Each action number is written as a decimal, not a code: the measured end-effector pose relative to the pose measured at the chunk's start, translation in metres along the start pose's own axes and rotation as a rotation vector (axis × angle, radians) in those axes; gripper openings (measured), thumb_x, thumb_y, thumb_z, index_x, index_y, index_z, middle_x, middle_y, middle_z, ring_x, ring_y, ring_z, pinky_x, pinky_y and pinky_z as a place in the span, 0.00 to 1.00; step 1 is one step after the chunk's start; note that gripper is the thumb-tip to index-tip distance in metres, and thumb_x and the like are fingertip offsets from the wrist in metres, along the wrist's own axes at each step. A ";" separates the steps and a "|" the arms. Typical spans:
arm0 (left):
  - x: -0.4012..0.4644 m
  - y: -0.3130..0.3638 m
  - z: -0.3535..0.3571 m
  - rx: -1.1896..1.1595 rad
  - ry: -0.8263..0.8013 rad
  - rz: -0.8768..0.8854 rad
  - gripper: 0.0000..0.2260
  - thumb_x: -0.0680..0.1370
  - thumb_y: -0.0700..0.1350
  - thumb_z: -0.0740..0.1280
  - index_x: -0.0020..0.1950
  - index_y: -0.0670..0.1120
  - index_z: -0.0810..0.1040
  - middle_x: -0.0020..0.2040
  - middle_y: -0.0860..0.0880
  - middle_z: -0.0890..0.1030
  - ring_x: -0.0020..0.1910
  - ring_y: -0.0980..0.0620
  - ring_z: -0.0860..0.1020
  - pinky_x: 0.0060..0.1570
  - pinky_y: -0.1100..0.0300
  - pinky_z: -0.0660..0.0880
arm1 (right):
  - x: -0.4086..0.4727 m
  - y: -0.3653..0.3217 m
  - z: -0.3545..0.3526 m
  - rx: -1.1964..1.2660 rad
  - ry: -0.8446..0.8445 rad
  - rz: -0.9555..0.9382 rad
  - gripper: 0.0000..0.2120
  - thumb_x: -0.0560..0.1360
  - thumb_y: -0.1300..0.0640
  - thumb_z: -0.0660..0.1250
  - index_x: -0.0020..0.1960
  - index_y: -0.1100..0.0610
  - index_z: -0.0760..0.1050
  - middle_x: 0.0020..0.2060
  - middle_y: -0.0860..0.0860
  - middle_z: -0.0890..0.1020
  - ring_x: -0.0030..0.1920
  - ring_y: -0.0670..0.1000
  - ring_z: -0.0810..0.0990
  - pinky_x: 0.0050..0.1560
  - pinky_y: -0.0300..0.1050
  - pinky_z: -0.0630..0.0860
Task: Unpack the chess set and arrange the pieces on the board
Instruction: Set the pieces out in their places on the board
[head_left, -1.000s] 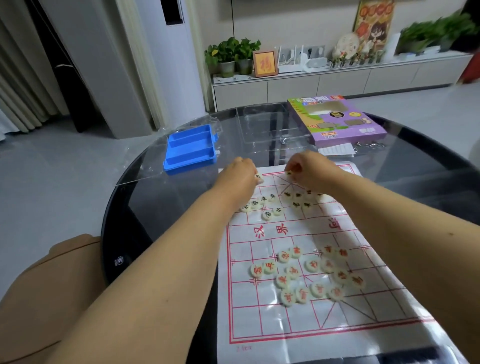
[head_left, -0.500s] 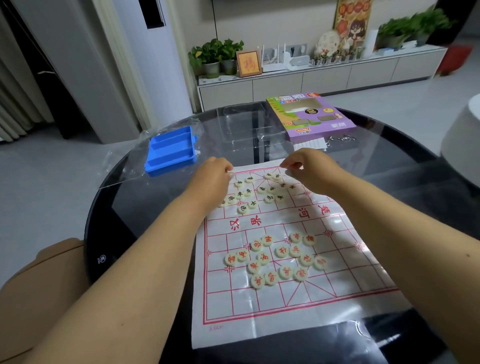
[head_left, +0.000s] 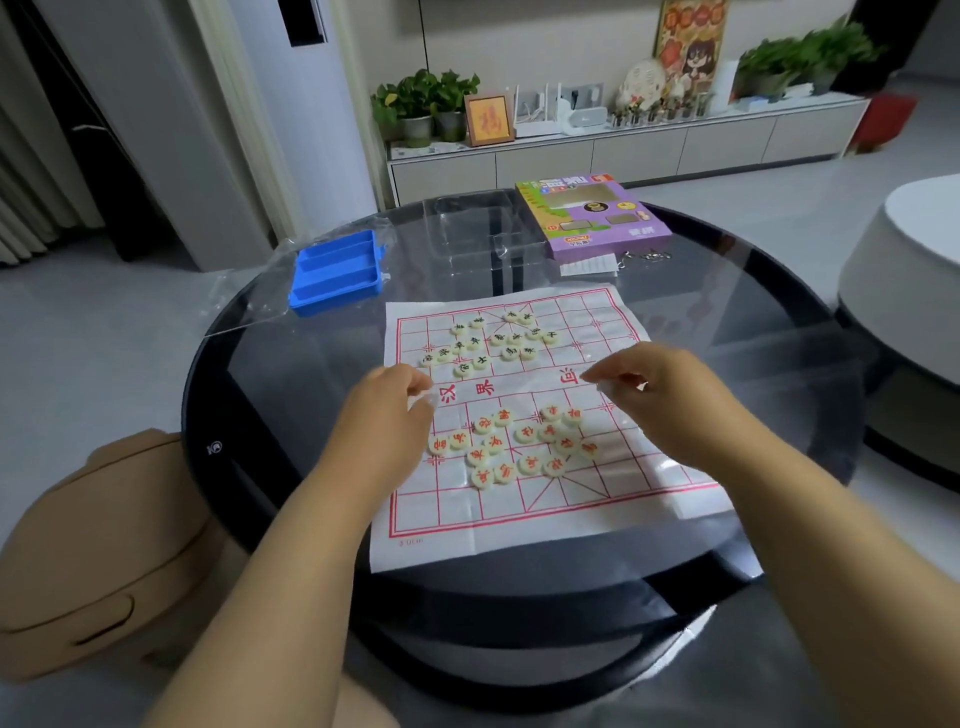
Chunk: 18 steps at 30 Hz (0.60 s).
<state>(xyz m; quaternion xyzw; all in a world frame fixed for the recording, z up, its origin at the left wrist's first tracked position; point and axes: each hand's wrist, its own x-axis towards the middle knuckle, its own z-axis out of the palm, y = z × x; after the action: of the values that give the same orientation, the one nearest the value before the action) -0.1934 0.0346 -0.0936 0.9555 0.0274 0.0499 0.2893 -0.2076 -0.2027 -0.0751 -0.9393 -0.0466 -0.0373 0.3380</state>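
Two clusters: pale round pieces on the board.
Black pieces: beyond both hands' fingers.
Red pieces: between the wrists, nearer than the fingertips.
Board: white sheet, red grid, red characters 汉界.
Left hand: fingers loosely curled, holding nothing visible.
Right hand: fingers curled; grip unclear.
Box: purple, far on worktop.

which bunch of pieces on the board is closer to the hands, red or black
The red-lettered pieces, lying between the left hand and right hand; the black-lettered pieces sit farther up the board.
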 end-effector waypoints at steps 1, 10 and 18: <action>-0.008 -0.002 0.001 0.005 -0.004 -0.002 0.12 0.81 0.49 0.60 0.64 0.51 0.73 0.61 0.54 0.72 0.42 0.60 0.72 0.30 0.73 0.62 | -0.006 0.001 0.000 -0.008 -0.001 0.010 0.12 0.79 0.59 0.61 0.56 0.52 0.80 0.56 0.47 0.80 0.48 0.44 0.75 0.43 0.33 0.68; -0.033 -0.035 0.016 0.038 0.044 0.053 0.12 0.82 0.46 0.58 0.63 0.48 0.75 0.60 0.53 0.74 0.50 0.60 0.69 0.37 0.74 0.61 | -0.044 0.015 0.012 -0.078 -0.175 0.148 0.12 0.79 0.58 0.59 0.56 0.47 0.79 0.49 0.42 0.74 0.47 0.45 0.75 0.39 0.31 0.71; -0.028 -0.041 0.023 0.052 0.070 0.083 0.14 0.82 0.45 0.57 0.66 0.49 0.74 0.64 0.53 0.74 0.52 0.61 0.67 0.39 0.74 0.62 | -0.038 0.010 0.019 -0.028 -0.196 0.183 0.10 0.79 0.57 0.59 0.50 0.43 0.76 0.41 0.39 0.76 0.40 0.48 0.80 0.40 0.45 0.79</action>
<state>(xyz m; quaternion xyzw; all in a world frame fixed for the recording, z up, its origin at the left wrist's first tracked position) -0.2192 0.0533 -0.1378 0.9607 -0.0006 0.0946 0.2612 -0.2439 -0.2007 -0.0994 -0.9434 0.0070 0.0847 0.3206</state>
